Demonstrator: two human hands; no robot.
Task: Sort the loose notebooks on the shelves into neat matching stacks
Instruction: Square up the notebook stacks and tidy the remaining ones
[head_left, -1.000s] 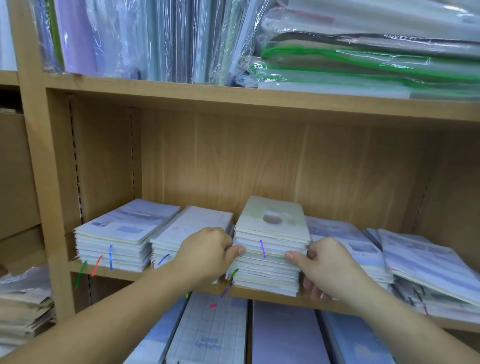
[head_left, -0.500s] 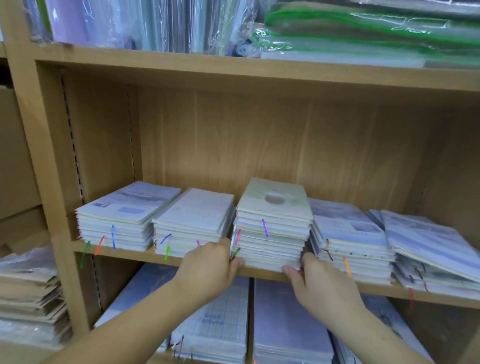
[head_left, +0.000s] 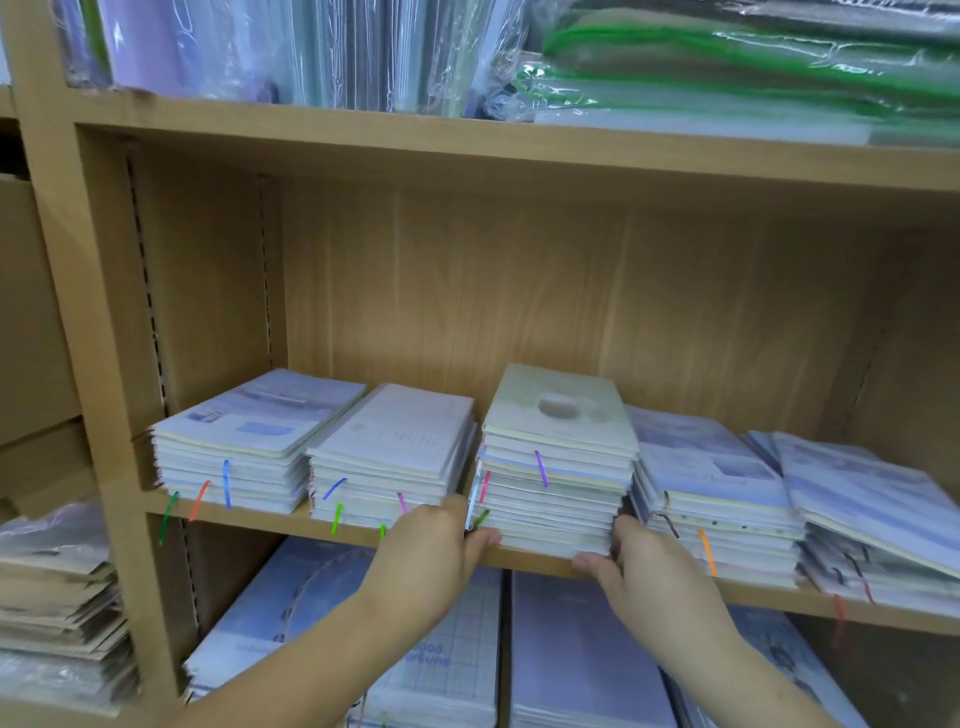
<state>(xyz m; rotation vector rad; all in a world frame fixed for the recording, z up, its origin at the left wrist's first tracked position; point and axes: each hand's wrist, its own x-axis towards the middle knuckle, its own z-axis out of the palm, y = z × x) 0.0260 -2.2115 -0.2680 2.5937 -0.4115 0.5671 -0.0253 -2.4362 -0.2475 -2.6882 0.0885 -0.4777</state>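
At the shelf edge (head_left: 535, 560), left hand (head_left: 431, 545) and right hand (head_left: 641, 569) grip the closely flanked middle stack (head_left: 556, 499).

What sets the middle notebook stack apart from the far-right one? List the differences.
The middle stack is taller with squared edges; the far-right stack is lower, its top notebooks askew. The middle stack's top cover is pale green; the far-right stack's is lavender. The left hand and right hand grip the middle stack's base; the far-right stack is untouched. Both sit on one shelf, ribbons hanging out.
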